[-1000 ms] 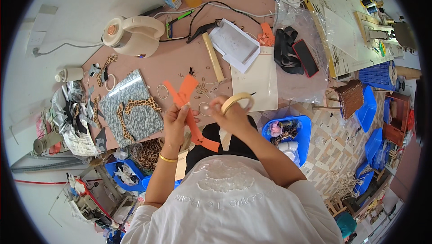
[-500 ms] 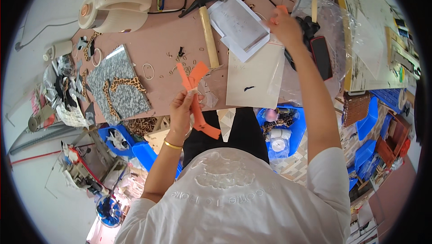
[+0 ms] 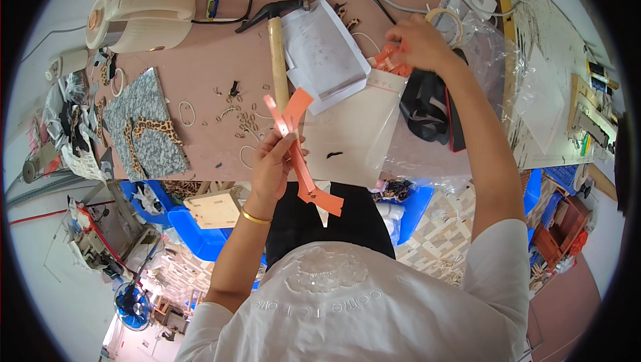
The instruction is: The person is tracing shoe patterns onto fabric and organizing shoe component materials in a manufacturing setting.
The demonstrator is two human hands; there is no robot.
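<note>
My left hand, with a gold bangle at the wrist, pinches several flat orange strips between thumb and fingers. The strips cross and fan out above and below the grip, over the table's near edge. My right hand reaches across to a small pile of orange strips at the far right. Its fingers are bent and spread above the pile; the fingertips partly hide behind the hand, and I see nothing held in them. A roll of tape lies just beyond that hand.
A hammer and white papers lie mid-table by a pale board. Beneath my right forearm sits a black object. Small rings are scattered left of the hammer, near a grey speckled sheet. Cables cross the back.
The view has shifted, so table items appear further left. My right hand, blurred earlier with an orange piece at its fingers, is now over the orange pile. My left hand keeps its strips.
</note>
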